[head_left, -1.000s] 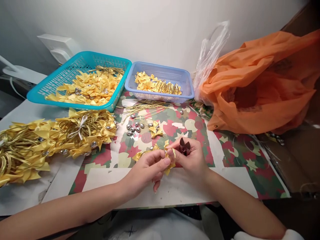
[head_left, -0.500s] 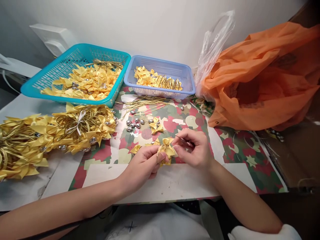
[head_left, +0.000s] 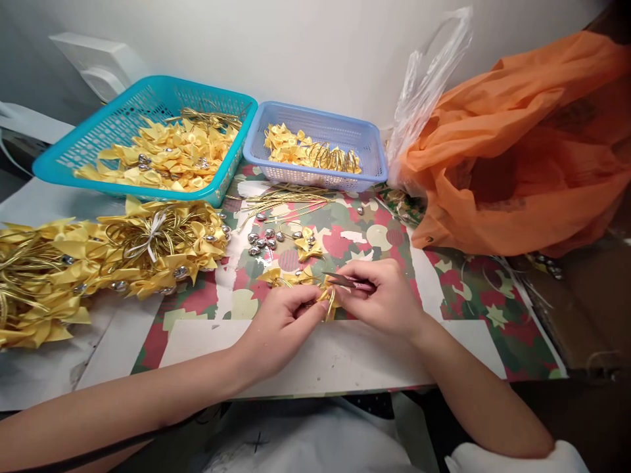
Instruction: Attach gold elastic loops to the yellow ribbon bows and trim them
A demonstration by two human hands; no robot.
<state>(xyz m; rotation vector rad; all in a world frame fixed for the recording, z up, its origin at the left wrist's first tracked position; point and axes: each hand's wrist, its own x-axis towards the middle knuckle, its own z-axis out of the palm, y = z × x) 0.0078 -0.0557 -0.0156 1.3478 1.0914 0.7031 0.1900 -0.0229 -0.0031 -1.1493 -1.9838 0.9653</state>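
My left hand (head_left: 280, 325) is closed, pinching a yellow ribbon bow (head_left: 332, 307) with gold cord on it; fingers hide much of the bow. Small dark scissors (head_left: 341, 280) are in my right hand (head_left: 389, 295), their pointed blades turned left just above the bow. That hand is closed round the handles. More yellow bows (head_left: 276, 276) lie just behind my left hand. Farther back is a single bow (head_left: 308, 246) with a silver bead. Several loose silver beads (head_left: 261, 242) are scattered to its left.
A teal basket (head_left: 229, 167) and a blue basket (head_left: 320, 179) hold bows and gold cords. Loose gold cords (head_left: 290, 200) lie before them. Bundled bows (head_left: 162, 243) sit at left. An orange bag (head_left: 532, 223) and a clear plastic bag (head_left: 419, 98) stand at right.
The scissors in my right hand have swung out over the bow, their blades now showing. The bow has turned and sits lower in my left fingers. The view has shifted slightly.
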